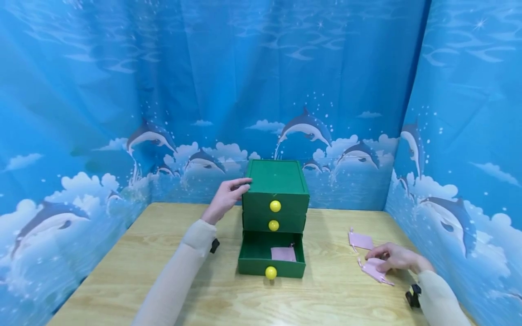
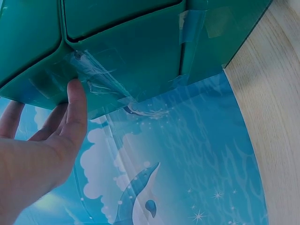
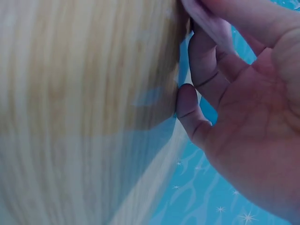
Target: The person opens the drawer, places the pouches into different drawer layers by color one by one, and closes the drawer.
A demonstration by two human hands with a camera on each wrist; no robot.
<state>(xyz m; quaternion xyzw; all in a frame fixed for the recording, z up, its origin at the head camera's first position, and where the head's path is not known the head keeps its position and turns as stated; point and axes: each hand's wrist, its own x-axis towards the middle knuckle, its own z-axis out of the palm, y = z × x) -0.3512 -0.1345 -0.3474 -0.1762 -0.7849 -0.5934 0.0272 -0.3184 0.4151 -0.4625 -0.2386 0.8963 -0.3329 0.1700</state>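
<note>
A green cabinet point(image 1: 277, 176) with yellow round knobs stands on the table, its bottom drawer point(image 1: 253, 268) pulled out. Inside that drawer lies a pink drawstring pouch point(image 1: 283, 254). My left hand point(image 1: 226, 197) touches the cabinet's upper left side; in the left wrist view its thumb point(image 2: 76, 101) presses the taped green wall. At the right, my right hand point(image 1: 397, 258) pinches another pink pouch point(image 1: 372, 269) between thumb and fingers, and the right wrist view shows the cloth point(image 3: 213, 26) in that pinch. A third pouch point(image 1: 361, 241) lies flat just behind.
The wooden table point(image 1: 326, 294) carries the cabinet and pouches. Blue curtains point(image 1: 228, 90) printed with dolphins hang behind and at both sides. The open drawer juts toward the front, its yellow knob point(image 1: 271, 272) foremost.
</note>
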